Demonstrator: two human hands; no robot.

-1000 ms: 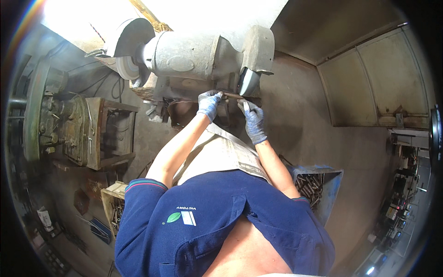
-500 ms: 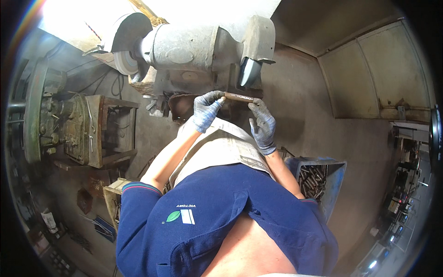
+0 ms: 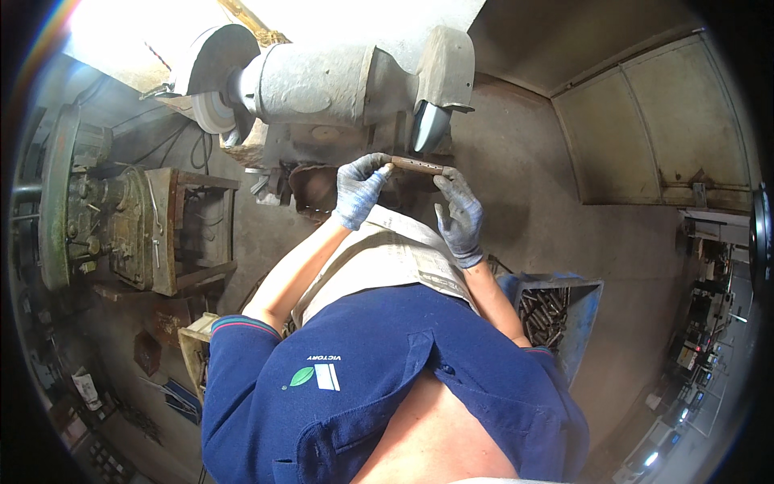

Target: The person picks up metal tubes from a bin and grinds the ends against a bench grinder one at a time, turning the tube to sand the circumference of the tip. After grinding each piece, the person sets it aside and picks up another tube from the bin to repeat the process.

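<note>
A short brown metal rod [image 3: 417, 166] with a row of small bright spots along its side is held crosswise between my gloved hands. My left hand [image 3: 359, 192] pinches its left end between thumb and fingers. At the other end, the fingertips of my right hand [image 3: 461, 216] close on the rod, with the lower fingers curled. Just beyond the rod stands a grey bench grinder [image 3: 310, 85]. Its right wheel [image 3: 432, 127] sits above the rod's right half, apart from it. The white left wheel [image 3: 213, 112] shows under a round guard.
A blue-edged bin [image 3: 587, 323] holding several brown metal rods [image 3: 545, 313] stands by my right forearm. A pale crate [image 3: 192, 347] is at my left elbow. Farther left stands a greenish machine [image 3: 129, 230] beside a metal frame [image 3: 211, 179]. Metal panels [image 3: 645, 129] line the right.
The rod has turned slightly, its right end a little lower, and the bright spots along it show more clearly. Both hands keep their grip. The whole view has shifted slightly.
</note>
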